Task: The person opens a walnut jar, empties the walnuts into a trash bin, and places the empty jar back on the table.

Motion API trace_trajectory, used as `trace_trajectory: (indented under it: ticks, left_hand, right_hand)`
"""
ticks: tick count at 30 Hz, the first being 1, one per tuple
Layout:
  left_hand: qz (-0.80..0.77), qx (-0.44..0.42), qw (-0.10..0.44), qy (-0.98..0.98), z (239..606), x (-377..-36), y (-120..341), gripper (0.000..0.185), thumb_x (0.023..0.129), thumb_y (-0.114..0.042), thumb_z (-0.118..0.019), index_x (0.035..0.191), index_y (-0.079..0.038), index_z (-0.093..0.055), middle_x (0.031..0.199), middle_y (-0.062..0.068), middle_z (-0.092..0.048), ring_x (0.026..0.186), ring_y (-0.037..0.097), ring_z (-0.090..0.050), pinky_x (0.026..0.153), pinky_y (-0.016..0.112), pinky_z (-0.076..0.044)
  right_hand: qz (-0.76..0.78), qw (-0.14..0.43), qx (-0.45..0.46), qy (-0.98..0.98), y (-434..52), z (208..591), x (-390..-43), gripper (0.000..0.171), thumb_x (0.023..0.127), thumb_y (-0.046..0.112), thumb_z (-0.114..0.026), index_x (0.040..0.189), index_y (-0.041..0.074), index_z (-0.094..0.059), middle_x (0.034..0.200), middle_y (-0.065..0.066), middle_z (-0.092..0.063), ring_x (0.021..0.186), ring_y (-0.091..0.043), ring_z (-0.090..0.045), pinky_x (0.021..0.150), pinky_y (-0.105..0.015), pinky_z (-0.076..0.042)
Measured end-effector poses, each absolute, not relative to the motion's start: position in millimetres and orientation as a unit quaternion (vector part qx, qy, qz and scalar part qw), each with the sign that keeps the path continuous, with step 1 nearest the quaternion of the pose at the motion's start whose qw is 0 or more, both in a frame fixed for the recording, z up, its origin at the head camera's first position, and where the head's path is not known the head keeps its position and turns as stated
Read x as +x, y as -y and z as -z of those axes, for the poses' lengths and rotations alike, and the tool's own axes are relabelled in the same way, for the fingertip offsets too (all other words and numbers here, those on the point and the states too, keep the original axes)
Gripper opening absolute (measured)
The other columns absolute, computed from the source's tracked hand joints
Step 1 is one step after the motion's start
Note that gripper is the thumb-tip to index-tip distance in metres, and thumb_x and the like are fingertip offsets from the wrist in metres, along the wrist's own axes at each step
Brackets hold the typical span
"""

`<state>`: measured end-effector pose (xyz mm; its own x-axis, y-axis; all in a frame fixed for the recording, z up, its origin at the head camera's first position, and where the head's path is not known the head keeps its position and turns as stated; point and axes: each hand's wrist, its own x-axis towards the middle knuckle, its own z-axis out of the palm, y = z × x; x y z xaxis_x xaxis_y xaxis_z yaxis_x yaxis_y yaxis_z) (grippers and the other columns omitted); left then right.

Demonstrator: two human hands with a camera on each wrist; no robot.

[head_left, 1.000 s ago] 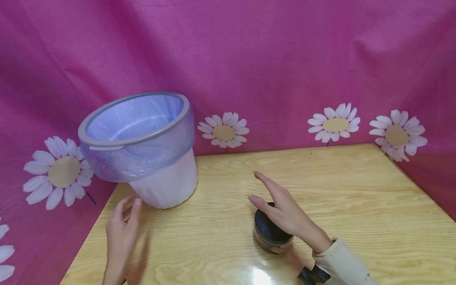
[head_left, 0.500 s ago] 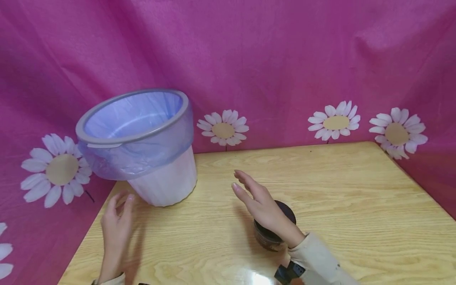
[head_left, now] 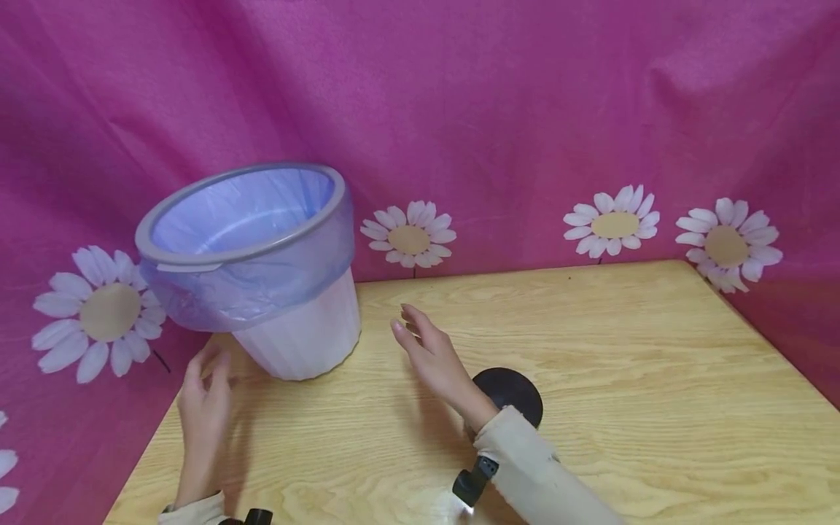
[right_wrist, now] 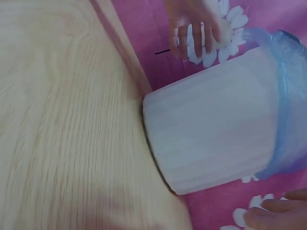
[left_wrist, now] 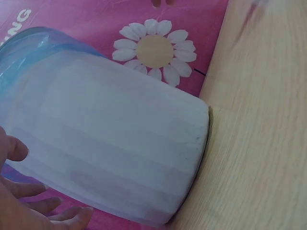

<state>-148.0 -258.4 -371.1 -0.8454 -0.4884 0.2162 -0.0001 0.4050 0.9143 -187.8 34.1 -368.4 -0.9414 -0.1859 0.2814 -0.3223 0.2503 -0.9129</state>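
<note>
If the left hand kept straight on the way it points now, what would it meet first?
Probably the white waste bin: the left hand points toward its near left side. Depth is unclear, so the overhanging blue bin liner might be touched first.

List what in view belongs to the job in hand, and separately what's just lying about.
Likely part of the job, since both hands reach toward the bin:
left hand
right hand
white bin
blue liner over its rim

Apparently just lying about:
black-topped round container, partly hidden
wooden table
pink flowered cloth
</note>
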Motion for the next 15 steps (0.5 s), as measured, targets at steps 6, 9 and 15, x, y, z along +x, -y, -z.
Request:
trace_trajectory:
  ticks: [6, 9, 15]
  left_hand:
    - [0.557, 0.151, 0.222, 0.786, 368.3, -156.6, 263.0, 0.049, 0.103, -0.027, -0.037, 0.144, -0.001, -0.039, 0.137, 0.014, -0.044, 0.093, -0.004, -0.048, 0.071, 0.006, -0.045]
    - [0.581, 0.158, 0.218, 0.768, 368.7, -161.8, 265.7, 0.048, 0.103, -0.026, -0.036, 0.144, 0.0, -0.039, 0.125, 0.005, -0.048, 0.096, 0.0, -0.047, 0.072, 0.007, -0.046]
    - [0.623, 0.169, 0.22, 0.731, 367.9, -172.1, 271.0, 0.048, 0.103, -0.024, -0.034, 0.143, 0.003, -0.037, 0.113, -0.008, -0.044, 0.091, 0.001, -0.047, 0.067, 0.009, -0.047]
  right_hand:
    - [-0.61, 0.049, 0.134, 0.779, -14.2, 369.4, -199.2, 0.053, 0.103, 0.032, -0.043, 0.145, 0.0, -0.037, 0.141, -0.022, -0.046, 0.128, -0.033, -0.048, 0.105, -0.044, -0.039]
    - [-0.612, 0.043, 0.132, 0.778, -4.5, 369.8, -203.1, 0.054, 0.103, 0.032, -0.042, 0.145, 0.0, -0.036, 0.142, -0.023, -0.045, 0.128, -0.035, -0.048, 0.104, -0.045, -0.04]
    - [-0.618, 0.022, 0.126, 0.776, 12.0, 372.5, -211.0, 0.055, 0.102, 0.033, -0.042, 0.147, 0.003, -0.035, 0.145, -0.02, -0.043, 0.13, -0.035, -0.045, 0.105, -0.046, -0.039]
